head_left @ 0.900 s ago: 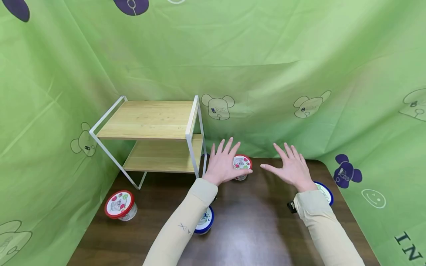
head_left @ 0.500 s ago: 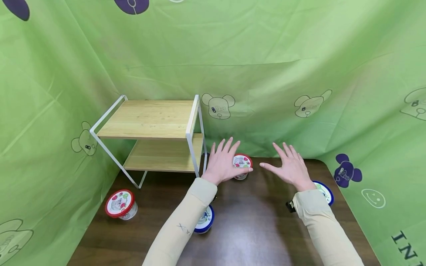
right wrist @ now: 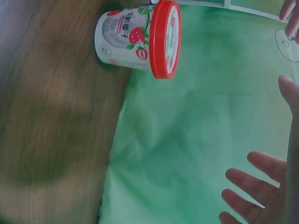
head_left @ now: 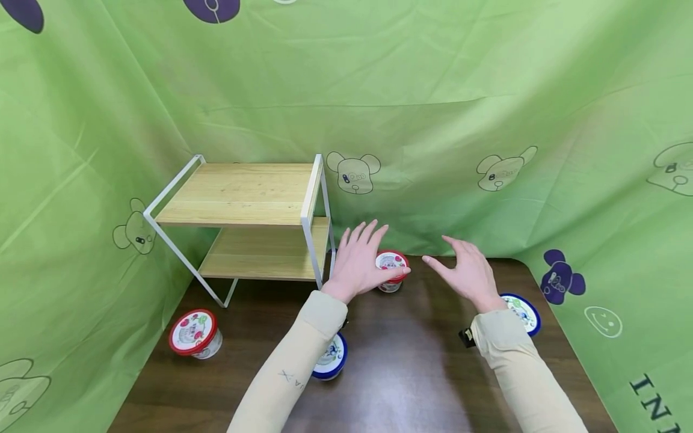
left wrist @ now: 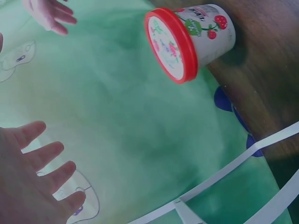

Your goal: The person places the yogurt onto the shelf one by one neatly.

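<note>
My left hand hovers over the table with its fingers spread and nothing in it. It partly overlaps a red-lidded tub at the table's back edge. That tub, white with printed strawberries, shows whole in the left wrist view and the right wrist view. To the right, my right hand is also raised, thumb apart from the fingers, holding nothing. A blue-lidded tub stands beside the right wrist, partly behind the sleeve. Another blue-lidded tub is partly hidden by the left forearm.
A two-tier shelf with light wood boards and a white frame stands at the back left. Another red-lidded tub sits in front of it. Green printed cloth hangs around the brown table.
The right hand's fingers have drawn closer together and bent a little. The left hand has shifted slightly, and the head view has moved a little.
</note>
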`<state>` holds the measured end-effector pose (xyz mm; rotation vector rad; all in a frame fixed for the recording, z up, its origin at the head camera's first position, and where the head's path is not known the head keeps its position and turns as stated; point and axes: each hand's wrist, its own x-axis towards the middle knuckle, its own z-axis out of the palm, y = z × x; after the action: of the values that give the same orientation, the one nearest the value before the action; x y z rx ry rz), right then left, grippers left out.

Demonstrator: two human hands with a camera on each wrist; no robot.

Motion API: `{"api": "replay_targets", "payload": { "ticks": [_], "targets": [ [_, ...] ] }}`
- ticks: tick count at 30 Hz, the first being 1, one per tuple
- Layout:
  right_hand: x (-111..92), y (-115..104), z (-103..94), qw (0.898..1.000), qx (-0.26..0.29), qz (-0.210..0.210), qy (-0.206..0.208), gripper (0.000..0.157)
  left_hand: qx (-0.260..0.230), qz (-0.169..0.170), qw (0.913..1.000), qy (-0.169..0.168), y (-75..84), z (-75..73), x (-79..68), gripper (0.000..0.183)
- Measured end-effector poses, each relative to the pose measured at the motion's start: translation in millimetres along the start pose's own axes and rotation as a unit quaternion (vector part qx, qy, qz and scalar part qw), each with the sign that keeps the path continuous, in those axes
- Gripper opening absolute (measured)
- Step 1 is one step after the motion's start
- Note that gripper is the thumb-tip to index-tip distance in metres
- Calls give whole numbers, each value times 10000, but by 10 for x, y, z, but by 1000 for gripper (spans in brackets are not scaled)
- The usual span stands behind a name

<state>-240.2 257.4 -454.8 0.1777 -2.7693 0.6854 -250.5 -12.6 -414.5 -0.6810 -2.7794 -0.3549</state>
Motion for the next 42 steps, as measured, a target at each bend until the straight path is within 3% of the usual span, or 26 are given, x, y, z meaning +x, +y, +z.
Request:
{"api": "replay_targets", "payload": {
  "ticks": [10,19,28,42],
  "targets": [
    [-5,-119,82,9998,169,16,71,80,-908,34,9954,302,-27,-215,-86,97],
    [52,-216,103,9990,390,-43,207,77,-1198,287,9912,488,-3,-454,-204,92],
    [156,-367,141,9977,582,-199,276,76,-1615,594,9796,1040,-23,-619,-296,89],
    [208,-625,192,9966,810,-170,45,77,-1784,865,9655,1688,-241,-895,-591,86]
  ]
}}
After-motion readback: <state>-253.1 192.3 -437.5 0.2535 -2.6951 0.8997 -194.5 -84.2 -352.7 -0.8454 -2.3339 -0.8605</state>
